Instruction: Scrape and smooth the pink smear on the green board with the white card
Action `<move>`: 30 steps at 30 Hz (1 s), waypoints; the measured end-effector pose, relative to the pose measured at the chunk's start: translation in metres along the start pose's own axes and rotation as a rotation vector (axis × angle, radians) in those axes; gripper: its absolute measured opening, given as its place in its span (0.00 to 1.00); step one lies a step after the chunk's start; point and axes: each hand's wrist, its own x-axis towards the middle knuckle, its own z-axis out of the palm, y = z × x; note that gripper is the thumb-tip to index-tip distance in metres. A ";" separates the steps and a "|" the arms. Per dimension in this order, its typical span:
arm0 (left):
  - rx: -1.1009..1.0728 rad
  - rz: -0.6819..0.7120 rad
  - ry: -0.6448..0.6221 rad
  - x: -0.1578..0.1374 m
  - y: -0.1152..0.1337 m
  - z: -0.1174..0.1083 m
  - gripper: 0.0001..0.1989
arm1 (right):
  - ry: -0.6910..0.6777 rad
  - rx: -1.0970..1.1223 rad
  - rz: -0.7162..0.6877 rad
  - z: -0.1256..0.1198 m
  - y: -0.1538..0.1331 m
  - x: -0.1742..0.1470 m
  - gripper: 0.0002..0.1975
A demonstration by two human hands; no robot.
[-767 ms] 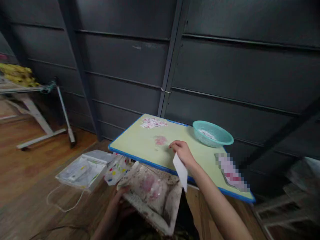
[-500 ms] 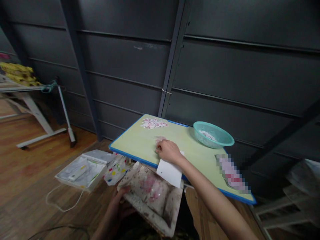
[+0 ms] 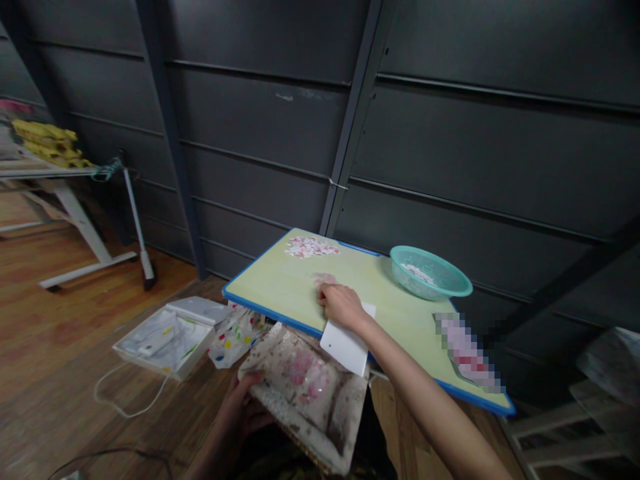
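My left hand [image 3: 251, 395] grips the left side of a shallow, stained tray [image 3: 340, 400] that tilts below the table's near edge. Pink smears and dark specks mark its inside. Over the yellow tabletop [image 3: 400, 327], my right hand [image 3: 345, 305] is closed, fingertips pressed down beside a small pinkish patch [image 3: 325, 279]. What the fingers hold, if anything, is hidden. Beneath that wrist a white card [image 3: 345, 347] juts over the blue table edge, above the tray. A pile of small white and pink pieces [image 3: 311, 247] lies at the far left of the table.
A green plastic basin [image 3: 430, 273] with white bits inside stands at the back right. Nearer me lies a blurred-out packet [image 3: 467, 353]. On the floor to the left are an open white box [image 3: 167, 343] and a colour-dotted plastic bag [image 3: 235, 340]. A dark panel wall rises behind.
The whole view has shifted slightly, with things appearing a little further right. My hands keep nearly the same places on the tray and tabletop.
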 end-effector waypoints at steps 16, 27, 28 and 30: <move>0.054 0.061 0.016 -0.003 -0.001 0.002 0.28 | 0.119 0.067 -0.016 0.012 0.007 -0.011 0.14; 0.025 0.074 0.012 0.001 -0.004 -0.001 0.30 | 0.125 -0.018 0.071 0.012 0.007 -0.013 0.12; 0.026 0.073 0.019 0.001 -0.004 -0.001 0.30 | 0.124 -0.020 0.075 0.011 0.007 -0.013 0.12; 0.030 0.067 0.028 0.001 -0.003 -0.001 0.30 | 0.122 -0.023 0.091 0.010 0.008 -0.012 0.12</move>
